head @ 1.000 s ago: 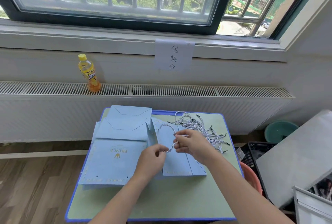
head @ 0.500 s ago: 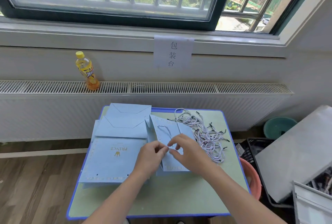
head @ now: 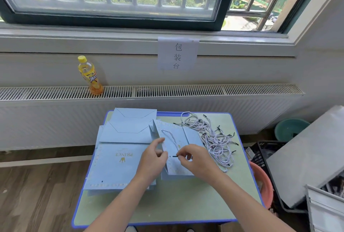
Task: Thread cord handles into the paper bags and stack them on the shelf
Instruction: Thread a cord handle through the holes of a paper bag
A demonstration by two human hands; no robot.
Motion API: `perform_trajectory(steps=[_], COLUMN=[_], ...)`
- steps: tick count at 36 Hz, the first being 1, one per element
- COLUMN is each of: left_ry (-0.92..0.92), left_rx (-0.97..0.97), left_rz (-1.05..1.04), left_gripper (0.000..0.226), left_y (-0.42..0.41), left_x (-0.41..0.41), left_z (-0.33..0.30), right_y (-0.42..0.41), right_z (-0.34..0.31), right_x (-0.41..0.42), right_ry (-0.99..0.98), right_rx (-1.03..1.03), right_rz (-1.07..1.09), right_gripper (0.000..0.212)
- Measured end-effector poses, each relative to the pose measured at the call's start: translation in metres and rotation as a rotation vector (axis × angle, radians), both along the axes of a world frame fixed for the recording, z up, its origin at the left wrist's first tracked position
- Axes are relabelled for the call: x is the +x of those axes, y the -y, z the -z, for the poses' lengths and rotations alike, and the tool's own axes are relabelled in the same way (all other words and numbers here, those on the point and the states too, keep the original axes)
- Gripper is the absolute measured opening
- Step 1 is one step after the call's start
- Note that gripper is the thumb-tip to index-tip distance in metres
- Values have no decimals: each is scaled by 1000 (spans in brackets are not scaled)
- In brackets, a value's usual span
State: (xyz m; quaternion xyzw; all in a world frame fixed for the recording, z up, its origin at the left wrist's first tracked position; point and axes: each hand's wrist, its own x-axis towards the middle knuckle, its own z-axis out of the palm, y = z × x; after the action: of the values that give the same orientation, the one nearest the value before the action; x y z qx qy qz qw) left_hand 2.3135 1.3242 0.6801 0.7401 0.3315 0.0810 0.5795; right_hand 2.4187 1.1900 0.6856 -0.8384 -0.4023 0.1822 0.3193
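A flat stack of light blue paper bags (head: 119, 159) with a gold crown print lies on the left half of the small table (head: 178, 205). One blue bag (head: 173, 146) stands partly unfolded beside it. My left hand (head: 152, 159) grips this bag's folded edge. My right hand (head: 197, 159) pinches the black tip of a white twisted cord (head: 170, 136), pointing it at a small hole in the bag. The cord loops up over the bag's panel. A loose heap of cords (head: 212, 138) lies to the right.
An orange drink bottle (head: 90, 75) stands on the radiator grille under the window. Right of the table are a pink basin (head: 262, 183), a black crate (head: 264, 153), a teal basin (head: 290, 129) and a tilted grey board (head: 305, 157). Wooden floor lies to the left.
My right hand has shifted from the cord's middle to its black tip and brought it down to the hole. My left hand moved onto the bag's fold. The camera view dipped slightly.
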Motion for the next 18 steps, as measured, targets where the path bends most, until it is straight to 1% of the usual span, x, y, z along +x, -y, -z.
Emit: perform_trajectory(steps=[3,5,11,14,18], left_ry=[-14,-16,54,83,108], left_rx=[-9,-17,-57,-74,-108], left_rz=[-2,4,51,101,151], left_gripper=[57,61,58,57,55], left_y=[0,1,5,6,6], left_x=[-2,-2,-4,-4,-6], left_z=[0,-1,-9,-12,-14], right_y=[1,0,-4,-5,-6], right_z=[3,4,4,4,6], right_x=[0,-1,-5,-4,-6], right_ry=[38,65,117,147,232], right_rx=[-9,-7,9,-30,-24], right_rz=[-5,-11,15,2,43], right_gripper=[9,8,8,9,8])
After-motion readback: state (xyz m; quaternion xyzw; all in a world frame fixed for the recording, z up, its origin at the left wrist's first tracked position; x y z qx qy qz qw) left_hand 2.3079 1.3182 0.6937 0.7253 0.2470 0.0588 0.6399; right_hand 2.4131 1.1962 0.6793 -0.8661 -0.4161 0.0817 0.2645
